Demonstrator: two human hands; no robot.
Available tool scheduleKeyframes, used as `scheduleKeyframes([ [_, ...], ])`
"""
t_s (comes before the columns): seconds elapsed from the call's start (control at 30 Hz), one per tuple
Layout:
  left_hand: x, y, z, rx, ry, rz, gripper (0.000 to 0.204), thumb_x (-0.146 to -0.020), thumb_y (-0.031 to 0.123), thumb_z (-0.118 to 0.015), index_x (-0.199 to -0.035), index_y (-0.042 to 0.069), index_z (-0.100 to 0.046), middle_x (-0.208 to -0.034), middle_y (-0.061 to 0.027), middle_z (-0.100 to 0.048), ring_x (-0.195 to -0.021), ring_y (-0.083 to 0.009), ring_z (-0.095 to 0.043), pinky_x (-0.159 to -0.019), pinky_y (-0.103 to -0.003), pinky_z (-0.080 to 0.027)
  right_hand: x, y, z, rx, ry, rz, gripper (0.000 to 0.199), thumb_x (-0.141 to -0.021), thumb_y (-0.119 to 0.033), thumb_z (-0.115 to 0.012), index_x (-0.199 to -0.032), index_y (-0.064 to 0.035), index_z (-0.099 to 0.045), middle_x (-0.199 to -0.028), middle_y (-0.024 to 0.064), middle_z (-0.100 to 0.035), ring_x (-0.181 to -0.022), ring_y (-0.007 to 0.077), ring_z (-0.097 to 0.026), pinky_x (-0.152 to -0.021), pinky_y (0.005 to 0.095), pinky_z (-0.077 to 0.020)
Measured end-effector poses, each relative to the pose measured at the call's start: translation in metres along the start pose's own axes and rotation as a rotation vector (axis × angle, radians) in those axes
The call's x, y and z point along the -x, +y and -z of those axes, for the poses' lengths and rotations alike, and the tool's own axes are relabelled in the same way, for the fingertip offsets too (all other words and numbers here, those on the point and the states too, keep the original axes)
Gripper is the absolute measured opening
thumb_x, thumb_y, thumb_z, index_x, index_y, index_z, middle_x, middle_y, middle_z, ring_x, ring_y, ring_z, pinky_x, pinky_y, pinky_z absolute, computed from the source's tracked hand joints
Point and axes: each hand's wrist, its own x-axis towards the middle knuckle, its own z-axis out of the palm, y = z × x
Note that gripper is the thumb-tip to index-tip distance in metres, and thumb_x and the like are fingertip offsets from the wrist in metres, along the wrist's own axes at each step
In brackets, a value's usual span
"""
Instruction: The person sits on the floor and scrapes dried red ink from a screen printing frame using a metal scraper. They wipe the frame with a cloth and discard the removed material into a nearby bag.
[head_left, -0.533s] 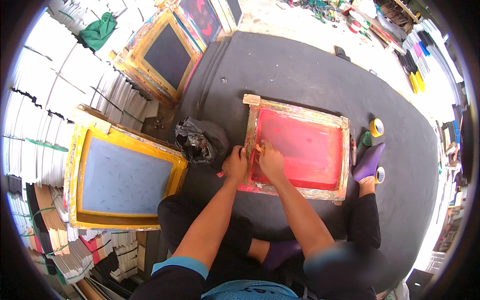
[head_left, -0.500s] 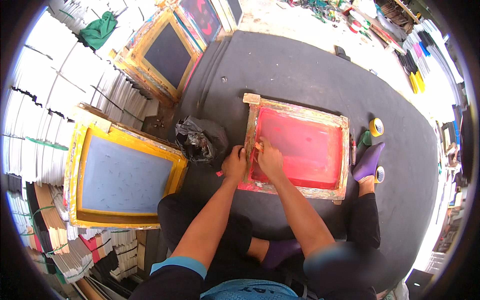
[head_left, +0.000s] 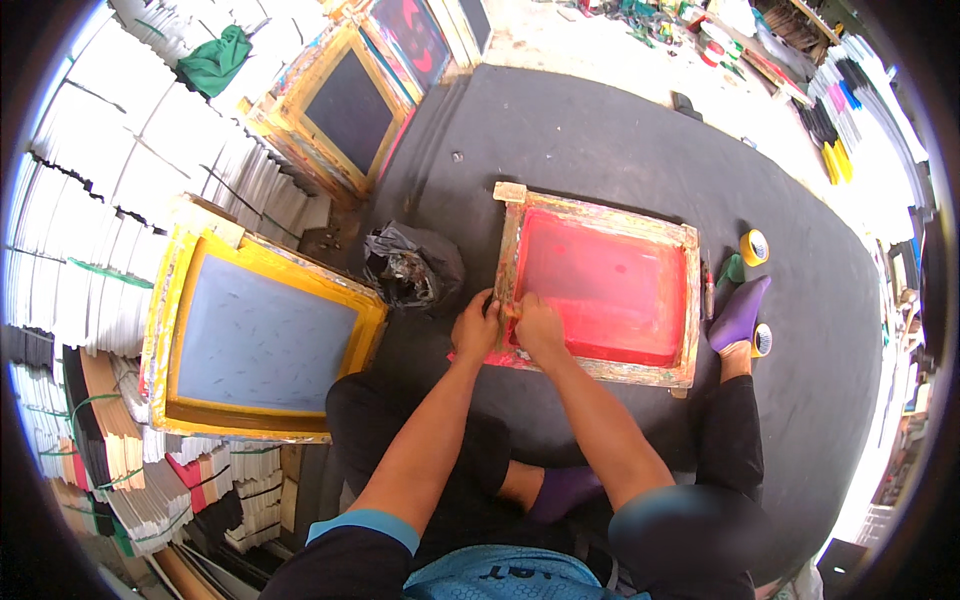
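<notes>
A wood-framed printing screen (head_left: 600, 280) with red mesh lies flat on the dark mat in front of me. My left hand (head_left: 475, 327) is closed at its left rail, thumb up against the wood. Just inside that rail, my right hand (head_left: 538, 328) is closed around a small orange piece (head_left: 512, 311), whose kind I cannot make out. The two hands nearly meet over the lower left of the frame. Beside my left wrist, a bit of pinkish red (head_left: 453, 356) shows at the frame's corner.
A crumpled black plastic bag (head_left: 412, 268) sits left of the screen. Further left leans a yellow-framed screen (head_left: 265, 330) before stacked sheets (head_left: 90, 230). Right of the screen are a slim red tool (head_left: 709, 292), tape rolls (head_left: 754, 247) and my purple-socked foot (head_left: 738, 313).
My right hand has moved slightly down along the inside of the left rail, nearer my left hand. The view has shifted a little, so the surroundings sit slightly further right.
</notes>
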Motion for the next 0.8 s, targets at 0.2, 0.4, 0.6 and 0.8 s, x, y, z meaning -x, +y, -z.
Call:
scheduleKeyframes([
  [0.2, 0.002, 0.005, 0.006, 0.032, -0.007, 0.052, 0.044, -0.100, 0.037, -0.063, -0.139, 0.017, -0.064, -0.132, -0.0164, -0.069, -0.123, -0.0392, -0.065, -0.103, -0.048, -0.050, 0.052, -0.018, 0.013, -0.130, -0.103, -0.106, 0.018, -0.091, -0.009, -0.057, -0.100, 0.0043, -0.063, -0.096, 0.0321, -0.071, -0.094, 0.0503, -0.070, -0.084, 0.0603, -0.0532],
  [0.4, -0.002, 0.004, 0.003, 0.005, -0.016, 0.013, 0.045, -0.101, 0.033, -0.063, -0.138, 0.007, -0.063, -0.131, -0.0187, -0.070, -0.118, -0.0371, -0.068, -0.101, -0.046, -0.051, 0.102, -0.001, 0.008, -0.265, -0.076, -0.050, 0.027, -0.096, -0.021, -0.064, -0.099, 0.0053, -0.064, -0.085, 0.0260, -0.071, -0.078, 0.0409, -0.072, -0.073, 0.0528, -0.0550],
  [0.6, 0.025, -0.021, 0.017, 0.886, -0.138, 0.160, 0.034, -0.103, 0.015, -0.061, -0.134, 0.003, -0.062, -0.100, -0.0106, -0.071, -0.088, -0.0226, -0.072, -0.080, -0.037, -0.059, 0.100, -0.032, 0.060, -0.788, -0.183, -0.382, 0.048, -0.095, -0.043, -0.076, -0.100, 0.0033, -0.063, -0.073, 0.0102, -0.066, -0.061, 0.0187, -0.066, -0.060, 0.0353, -0.0540],
  [0.8, 0.078, 0.022, 0.065, 1.539, -0.284, 0.223, 0.024, -0.103, 0.004, -0.059, -0.127, 0.004, -0.057, -0.099, -0.0109, -0.067, -0.086, -0.0214, -0.071, -0.080, -0.034, -0.061, 0.098, -0.064, 0.024, -0.561, 0.014, -0.062, 0.041, -0.094, -0.034, -0.078, -0.113, -0.0008, -0.065, -0.089, 0.0113, -0.071, -0.072, 0.0174, -0.069, -0.063, 0.0343, -0.0546],
])
